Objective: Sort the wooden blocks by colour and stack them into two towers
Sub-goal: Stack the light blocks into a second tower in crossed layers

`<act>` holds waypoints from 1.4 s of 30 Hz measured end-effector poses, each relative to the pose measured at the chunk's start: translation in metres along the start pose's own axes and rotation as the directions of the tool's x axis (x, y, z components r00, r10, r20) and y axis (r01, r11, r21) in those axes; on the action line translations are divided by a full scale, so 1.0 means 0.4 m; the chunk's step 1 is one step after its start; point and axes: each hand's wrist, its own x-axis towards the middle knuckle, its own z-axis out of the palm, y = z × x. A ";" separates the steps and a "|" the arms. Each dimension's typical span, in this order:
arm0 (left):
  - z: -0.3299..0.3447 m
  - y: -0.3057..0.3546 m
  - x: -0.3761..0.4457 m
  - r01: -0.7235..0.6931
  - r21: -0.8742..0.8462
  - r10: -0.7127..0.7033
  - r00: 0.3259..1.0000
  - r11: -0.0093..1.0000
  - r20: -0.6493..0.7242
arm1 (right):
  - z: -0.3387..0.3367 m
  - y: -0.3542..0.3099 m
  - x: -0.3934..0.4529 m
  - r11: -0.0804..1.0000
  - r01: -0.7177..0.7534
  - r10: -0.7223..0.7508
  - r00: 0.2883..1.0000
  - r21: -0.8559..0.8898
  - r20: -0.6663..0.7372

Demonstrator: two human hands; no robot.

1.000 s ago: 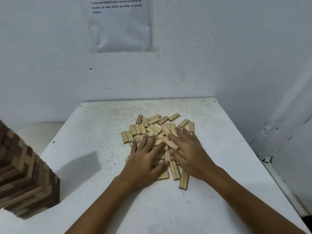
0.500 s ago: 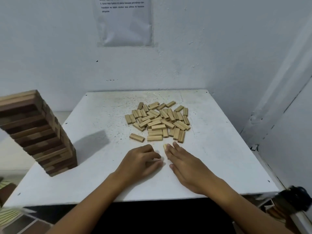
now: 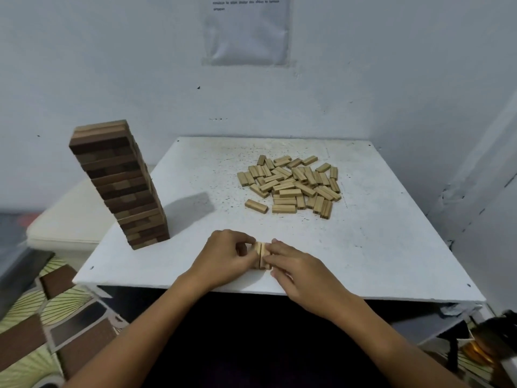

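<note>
Blocks of pale wood (image 3: 261,254) sit side by side at the near edge of the white table (image 3: 391,247), right at six o'clock, and both hands are on them. Left hand (image 3: 223,257) comes in from the seven o'clock side, fingers curled round the left flank of the little set, thumb tucked against it. Right hand (image 3: 300,271) closes in from five o'clock, fingertips (image 3: 272,245) pinching the right flank, so the blocks are squeezed between the two hands and stand flat on the tabletop. How many blocks are in that set I cannot tell; two faces show plainly between the fingers.

Up toward twelve to one o'clock lies the loose pile of light blocks (image 3: 291,182), a flat scatter, well apart from the hands, with one stray block (image 3: 256,206) lying just beside its near-left edge.

Over at ten o'clock stands the dark tower (image 3: 119,184), brown blocks in crossed layers, tall, at the table's left edge, throwing a shadow to its right.

On the wall at twelve o'clock hangs a printed sheet (image 3: 247,32), text too small to read.
</note>
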 end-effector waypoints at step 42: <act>0.000 -0.046 -0.006 -0.158 -0.202 0.188 0.972 0.967 0.141 | -0.033 0.029 0.018 0.949 -0.181 0.196 0.980 0.259 -0.032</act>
